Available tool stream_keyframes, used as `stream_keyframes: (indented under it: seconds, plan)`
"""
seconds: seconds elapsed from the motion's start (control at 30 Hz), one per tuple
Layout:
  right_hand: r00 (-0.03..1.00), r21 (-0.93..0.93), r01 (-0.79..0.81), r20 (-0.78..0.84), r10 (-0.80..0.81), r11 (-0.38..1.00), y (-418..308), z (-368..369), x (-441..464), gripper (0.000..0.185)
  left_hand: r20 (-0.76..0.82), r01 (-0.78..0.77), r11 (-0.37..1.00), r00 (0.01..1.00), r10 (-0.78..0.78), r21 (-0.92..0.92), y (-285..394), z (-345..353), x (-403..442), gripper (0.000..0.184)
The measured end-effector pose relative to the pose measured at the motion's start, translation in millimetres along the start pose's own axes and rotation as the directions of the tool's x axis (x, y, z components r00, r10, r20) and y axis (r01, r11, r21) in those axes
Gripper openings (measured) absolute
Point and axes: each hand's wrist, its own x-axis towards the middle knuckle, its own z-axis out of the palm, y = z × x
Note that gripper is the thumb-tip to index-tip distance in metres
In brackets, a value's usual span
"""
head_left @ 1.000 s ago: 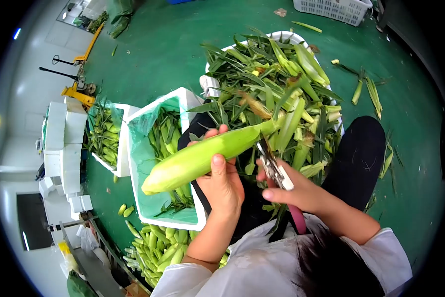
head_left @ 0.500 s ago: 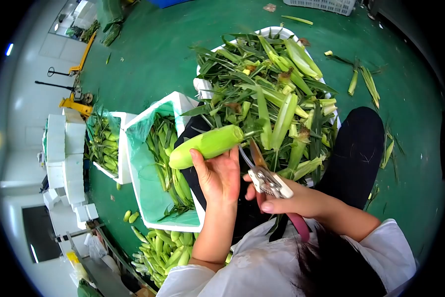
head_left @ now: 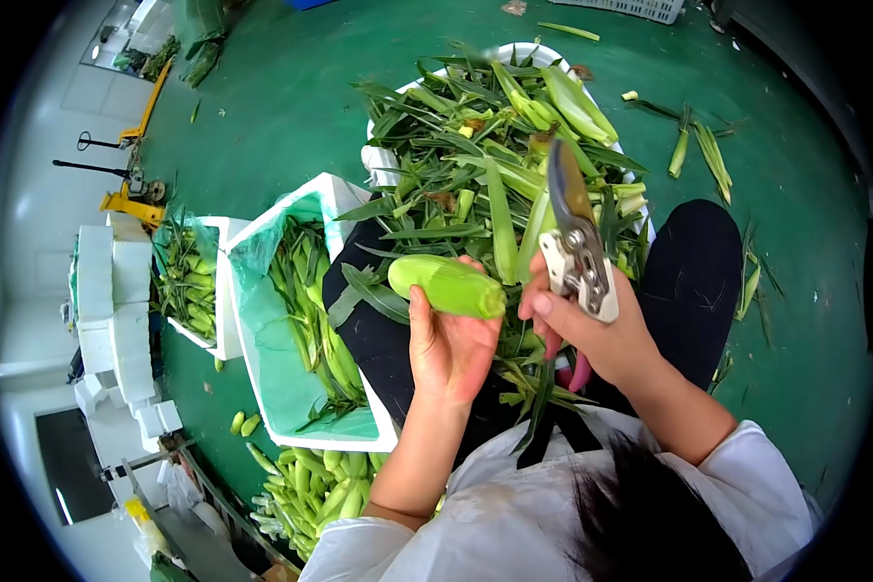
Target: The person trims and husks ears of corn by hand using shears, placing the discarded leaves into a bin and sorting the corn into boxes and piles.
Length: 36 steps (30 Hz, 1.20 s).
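A trimmed ear of corn in pale green husk (head_left: pixel 446 285) lies across the fingers of my left hand (head_left: pixel 446 349), its cut end facing right. My right hand (head_left: pixel 596 325) is wrapped round pruning shears (head_left: pixel 580 262) with pink-red handles; their blades point up and away, beside the corn and not touching it. Past both hands stands a white basket (head_left: pixel 543 53) heaped with cut leaves and husks (head_left: pixel 499 179). Several loose leaves lie on my left thigh, near the corn.
To the left, a foam box (head_left: pixel 383 427) lined with green film holds ears of corn; another foam box (head_left: pixel 230 233) stands beyond it. Below them is a pile of husked ears (head_left: pixel 315 490). Scraps (head_left: pixel 713 160) lie on the green floor, right. A yellow pallet jack (head_left: pixel 131 206) stands far left.
The ear's stalk end has been cut off and the ear turned, its cut end now to the right. My right hand has raised the shears, blades upward, away from the ear.
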Motion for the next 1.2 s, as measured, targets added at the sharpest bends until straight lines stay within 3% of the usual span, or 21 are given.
stream_keyframes:
  seconds: [0.03,0.17,0.27,0.4,0.47,0.53,0.63,0.67,0.7,0.73,0.77,0.8,0.83,0.87,0.93,1.03,1.07,1.1,1.13,1.2]
  plan:
    - [0.997,-0.011,0.072,0.002,-0.072,0.997,0.2,2.3,5.0,0.034,-0.003,0.034,0.998,0.999,-0.034,0.054,1.1,0.4,-1.8,0.05]
    - [0.939,-0.36,0.274,0.299,-0.168,0.892,-10.2,-7.8,18.2,0.04,-0.091,0.138,0.954,0.989,-0.117,0.268,6.4,6.9,-8.7,0.057]
    - [0.85,-0.583,0.502,0.469,-0.24,0.639,-14.3,-12.7,22.2,0.043,-0.145,0.219,0.921,0.973,-0.181,0.322,8.8,4.3,-4.6,0.062]
    - [0.843,-0.574,0.493,0.5,-0.196,0.654,-12.0,-10.2,22.1,0.036,-0.143,0.264,0.897,0.963,-0.227,0.355,14.4,11.2,-6.4,0.052]
    - [0.883,-0.541,0.412,0.435,-0.176,0.733,-6.8,-4.0,21.0,0.029,-0.19,0.281,0.886,0.956,-0.224,0.369,15.8,10.0,-5.4,0.052]
    - [0.879,-0.701,0.471,0.426,-0.215,0.535,-5.1,2.4,17.9,0.027,-0.182,0.299,0.869,0.952,-0.244,0.394,20.5,2.3,-3.0,0.051]
    - [0.909,-0.637,0.41,0.347,-0.233,0.653,2.2,14.6,13.6,0.026,-0.138,0.362,0.899,0.931,-0.338,0.245,20.8,-3.7,-5.4,0.048]
    - [0.942,-0.426,0.285,0.288,-0.17,0.859,8.3,16.7,13.9,0.026,-0.082,0.401,0.902,0.916,-0.393,0.157,19.9,-3.3,-8.3,0.047]
    - [0.975,-0.26,0.089,0.219,-0.031,0.961,6.3,20.8,9.5,0.028,-0.04,0.483,0.873,0.875,-0.482,0.061,16.7,0.5,-13.4,0.047]
    - [0.976,-0.074,-0.116,0.174,0.127,0.99,4.8,24.0,4.3,0.029,-0.053,0.517,0.855,0.854,-0.518,-0.034,11.8,4.8,-16.5,0.052]
    - [0.978,-0.041,-0.129,0.159,0.134,0.991,8.3,23.9,2.3,0.034,0.006,0.5,0.864,0.865,-0.501,-0.063,5.4,-6.6,-16.4,0.054]
    - [0.976,0.124,-0.132,0.191,0.106,0.984,10.7,23.3,3.1,0.035,0.065,0.486,0.869,0.874,-0.482,-0.092,1.5,-15.0,-16.4,0.056]
    - [0.969,0.265,-0.152,0.228,0.091,0.952,12.4,22.5,5.2,0.035,0.243,0.507,0.815,0.859,-0.451,-0.281,-2.0,-21.2,-16.9,0.061]
    - [0.963,0.397,-0.176,0.26,0.073,0.901,13.2,23.1,6.5,0.036,0.283,0.509,0.82,0.853,-0.439,-0.261,-4.6,-26.4,-18.2,0.063]
    - [0.968,0.332,-0.14,0.242,0.059,0.933,13.4,29.7,4.7,0.037,0.325,0.544,0.794,0.828,-0.456,-0.272,-0.4,-20.8,-18.5,0.064]
    - [0.968,0.139,-0.098,0.241,0.062,0.985,9.2,46.8,1.0,0.037,0.329,0.365,0.927,0.889,-0.319,-0.089,9.6,-20.3,-26.1,0.06]
    - [0.972,-0.149,-0.094,0.202,0.124,0.984,6.1,57.9,-4.4,0.037,0.283,0.301,0.943,0.925,-0.252,-0.143,21.1,-19.0,-37.0,0.059]
    - [0.948,-0.469,0.182,0.317,-0.027,0.865,11.0,76.2,-3.4,0.038,0.148,0.093,0.995,0.985,-0.089,-0.023,34.0,-27.8,-43.2,0.059]
    - [0.863,-0.661,0.465,0.488,-0.133,0.589,17.8,99.2,-2.5,0.039,0.023,-0.115,0.986,0.993,0.113,0.119,47.8,-37.3,-51.5,0.059]
    - [0.655,-0.526,0.72,0.731,-0.193,0.454,48.1,142.2,-5.4,0.043,-0.069,-0.358,0.929,0.933,0.352,-0.09,85.6,-55.8,-86.7,0.064]
